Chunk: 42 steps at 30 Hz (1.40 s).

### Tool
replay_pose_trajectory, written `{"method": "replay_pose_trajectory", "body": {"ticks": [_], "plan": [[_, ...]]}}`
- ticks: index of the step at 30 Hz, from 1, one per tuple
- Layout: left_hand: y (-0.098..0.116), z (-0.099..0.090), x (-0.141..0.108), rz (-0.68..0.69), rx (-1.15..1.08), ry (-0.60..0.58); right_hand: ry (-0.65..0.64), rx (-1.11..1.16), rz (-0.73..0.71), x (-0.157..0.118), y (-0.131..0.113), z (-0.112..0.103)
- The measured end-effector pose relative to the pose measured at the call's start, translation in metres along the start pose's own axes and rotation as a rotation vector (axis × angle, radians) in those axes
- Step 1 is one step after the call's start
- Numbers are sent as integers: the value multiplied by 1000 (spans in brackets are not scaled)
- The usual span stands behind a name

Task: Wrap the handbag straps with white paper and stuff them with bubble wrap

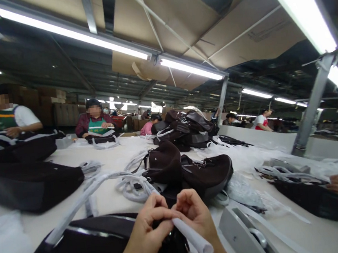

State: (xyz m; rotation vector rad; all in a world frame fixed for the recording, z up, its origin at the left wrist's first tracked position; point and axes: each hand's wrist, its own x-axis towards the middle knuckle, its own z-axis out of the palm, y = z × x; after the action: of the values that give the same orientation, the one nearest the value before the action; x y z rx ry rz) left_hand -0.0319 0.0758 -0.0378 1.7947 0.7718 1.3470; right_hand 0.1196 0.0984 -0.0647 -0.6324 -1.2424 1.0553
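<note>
Your left hand (147, 227) pinches the upper end of a rolled white wrap (196, 238), its thumb and finger together there; your right hand (199, 213) curls close at the same end, though whether it is clamped cannot be told. From that grip the roll points toward five o'clock, its long axis slanting across your right palm, open end nearest you. A black bag (79, 252) lies at eight o'clock on the bench (104, 200), a grey metal dispenser (237, 233) at four.
</note>
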Motion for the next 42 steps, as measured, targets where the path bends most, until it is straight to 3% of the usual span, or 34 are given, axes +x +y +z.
{"method": "replay_pose_trajectory", "body": {"ticks": [4, 7, 9, 12, 15, 19, 26, 29, 34, 40, 42], "plan": [[-1, 5, -4, -44, -61, 71, -14, -42, -74, -5, 5, 0], [-3, 3, -4, -72, -37, 109, 88, -269, -168, -4, 3, -1], [-3, 0, -2, -74, -4, 81, 124, -379, -140, -7, 2, -6], [-1, -5, -1, -128, -68, 20, 50, -265, 23, -20, 4, -17], [2, -7, -2, -172, -122, -35, 27, -140, 88, -35, 6, -23], [0, -6, -3, -168, -149, -37, 53, -196, 69, -40, 8, -17], [-2, -12, 0, -89, -86, -139, -153, 2, 44, -29, 20, -19], [-1, -14, 2, -65, -86, -157, -217, -50, 80, -27, 17, -15], [-4, -14, 3, -62, -86, -135, -155, -75, 33, -21, 15, -6], [0, -18, 0, -86, -7, -138, -206, -91, 67, -28, 17, -23], [5, -19, -1, -73, 52, -152, -171, -53, 71, -31, 12, -27]]}}
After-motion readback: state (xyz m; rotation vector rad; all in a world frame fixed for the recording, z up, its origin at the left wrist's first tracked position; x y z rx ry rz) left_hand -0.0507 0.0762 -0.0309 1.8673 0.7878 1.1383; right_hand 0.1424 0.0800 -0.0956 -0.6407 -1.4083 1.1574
